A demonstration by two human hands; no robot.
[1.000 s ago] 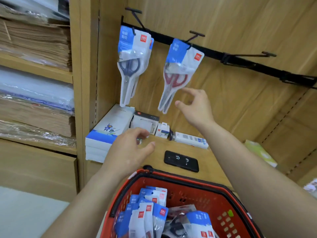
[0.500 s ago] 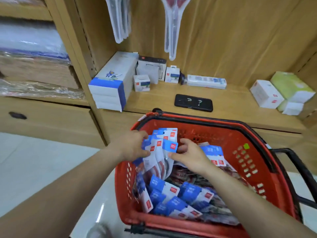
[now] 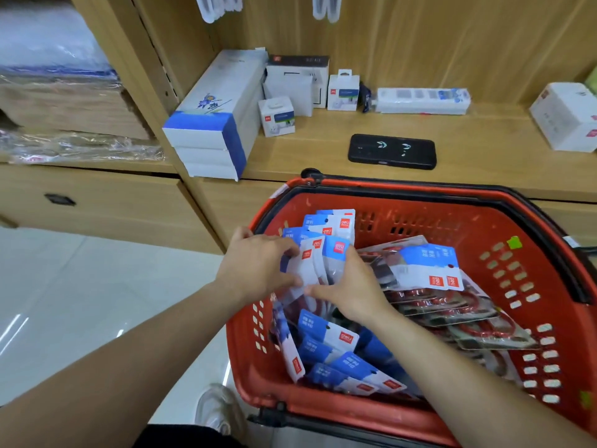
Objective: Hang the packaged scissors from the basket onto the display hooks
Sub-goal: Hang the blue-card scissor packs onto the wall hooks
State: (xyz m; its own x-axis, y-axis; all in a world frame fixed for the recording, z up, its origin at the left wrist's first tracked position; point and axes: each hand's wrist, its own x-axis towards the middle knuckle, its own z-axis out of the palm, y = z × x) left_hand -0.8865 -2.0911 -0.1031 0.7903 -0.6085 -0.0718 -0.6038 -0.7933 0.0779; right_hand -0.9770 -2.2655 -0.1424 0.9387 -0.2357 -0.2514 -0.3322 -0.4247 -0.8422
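A red plastic basket (image 3: 452, 221) on the floor holds several blue-and-white scissors packages. A bundle of upright packages (image 3: 326, 240) leans at the basket's left side. My left hand (image 3: 258, 266) grips this bundle from the left, fingers over its front. My right hand (image 3: 352, 286) holds the same bundle from the right, thumb pressed near the left thumb. More packages (image 3: 426, 270) lie flat on the right and at the bottom. Only the tips of two hung packages (image 3: 326, 8) show at the top edge; the hooks are out of view.
A wooden shelf (image 3: 323, 156) behind the basket carries a stack of paper reams (image 3: 213, 124), small white boxes (image 3: 277, 114), a power strip (image 3: 423, 100) and a black phone (image 3: 392, 151). Wrapped paper stacks fill the left shelving. My shoe (image 3: 216, 412) stands by the basket.
My view dropped from the hooks to the basket. Both hands came down from near the hung packages and took hold of the upright bundle in the basket.
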